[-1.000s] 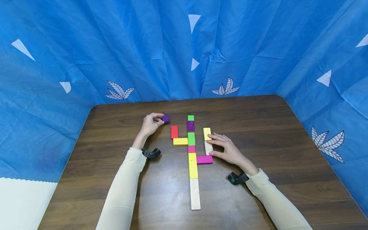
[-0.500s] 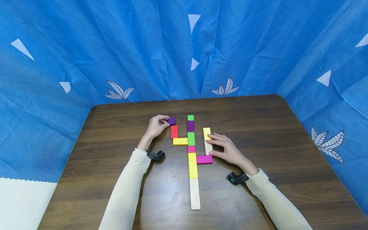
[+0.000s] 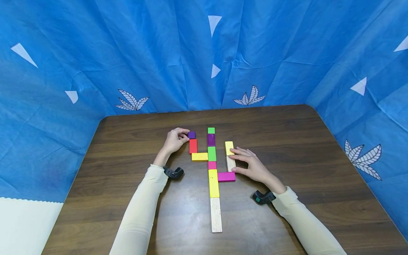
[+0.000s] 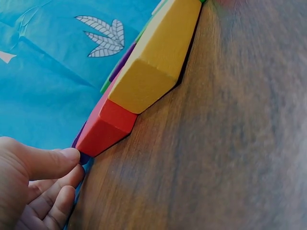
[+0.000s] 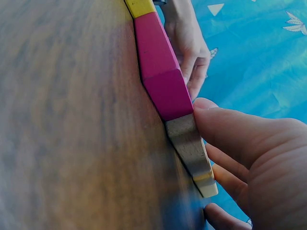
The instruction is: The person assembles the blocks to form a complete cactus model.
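Note:
At the far end of the red block [image 3: 193, 146] sits a small purple block [image 3: 192, 135]. My left hand [image 3: 174, 140] pinches it from the left, thumb near the red block's corner. In the left wrist view the thumb partly covers the purple block [image 4: 82, 157]. My right hand [image 3: 251, 165] rests against the right side of a pale wooden block [image 3: 230, 164] and a light yellow block [image 3: 228, 146], fingers extended. The right wrist view puts its thumb at the pale block [image 5: 185, 136], beside the magenta block [image 5: 165, 91].
A central column runs down the brown table [image 3: 280, 134]: green, purple, green, pink, yellow [image 3: 214, 183] and a long pale block [image 3: 216, 215]. A yellow block [image 3: 199, 157] branches left, the magenta one right. A blue curtain [image 3: 178, 53] hangs behind the table.
My left hand has brought the purple block right and slightly nearer, to the far end of the red block. The right hand has stayed in place.

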Action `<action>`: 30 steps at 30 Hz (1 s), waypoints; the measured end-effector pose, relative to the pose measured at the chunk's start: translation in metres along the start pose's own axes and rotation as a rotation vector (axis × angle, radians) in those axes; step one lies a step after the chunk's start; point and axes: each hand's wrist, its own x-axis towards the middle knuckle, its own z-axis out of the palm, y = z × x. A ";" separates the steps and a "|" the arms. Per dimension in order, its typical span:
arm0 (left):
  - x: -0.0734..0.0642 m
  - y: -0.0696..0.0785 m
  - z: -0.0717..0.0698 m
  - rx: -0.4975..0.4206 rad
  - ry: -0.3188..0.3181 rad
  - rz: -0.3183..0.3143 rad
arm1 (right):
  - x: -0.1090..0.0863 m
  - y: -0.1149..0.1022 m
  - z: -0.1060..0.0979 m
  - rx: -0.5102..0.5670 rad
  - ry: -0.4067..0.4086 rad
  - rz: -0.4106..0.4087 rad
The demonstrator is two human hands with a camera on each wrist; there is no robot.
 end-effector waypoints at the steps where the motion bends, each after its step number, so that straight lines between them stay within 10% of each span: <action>1: 0.000 0.000 0.000 0.002 -0.001 0.003 | 0.000 0.000 0.000 0.000 0.000 0.001; 30: -0.002 0.004 0.001 0.009 -0.024 0.012 | -0.002 0.000 -0.001 0.014 -0.002 -0.008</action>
